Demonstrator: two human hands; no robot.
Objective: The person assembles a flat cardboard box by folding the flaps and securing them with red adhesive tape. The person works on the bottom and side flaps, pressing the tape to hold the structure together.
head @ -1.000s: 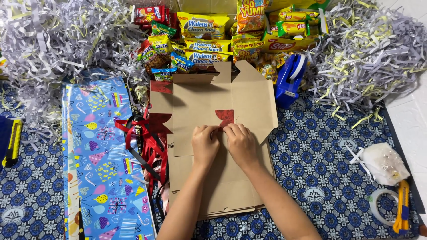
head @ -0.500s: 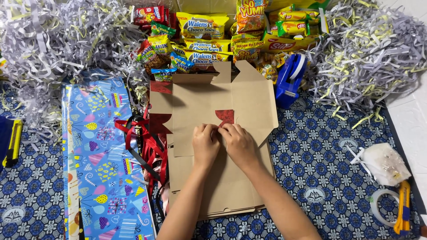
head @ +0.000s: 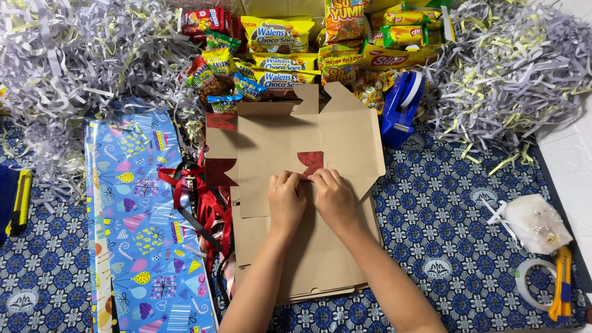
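A flat brown cardboard box (head: 277,139) lies unfolded on the blue patterned mat, with a stack of more flat boxes (head: 320,271) under it. My left hand (head: 287,200) and my right hand (head: 333,196) rest side by side on the cardboard, fingertips pinching the lower edge of a small dark red paper tab (head: 311,161) in the panel's middle. Another red tab (head: 219,172) sticks out at the box's left edge.
A roll of colourful gift wrap (head: 139,222) lies to the left, red ribbons (head: 203,203) beside it. Snack packets (head: 277,55) sit behind the box, a blue tape dispenser (head: 401,108) at right, shredded paper (head: 74,68) in both far corners. Cutters (head: 18,200) (head: 562,290) lie at both sides.
Both hands have shifted slightly up and closer together on the red tab. Nothing else has moved.
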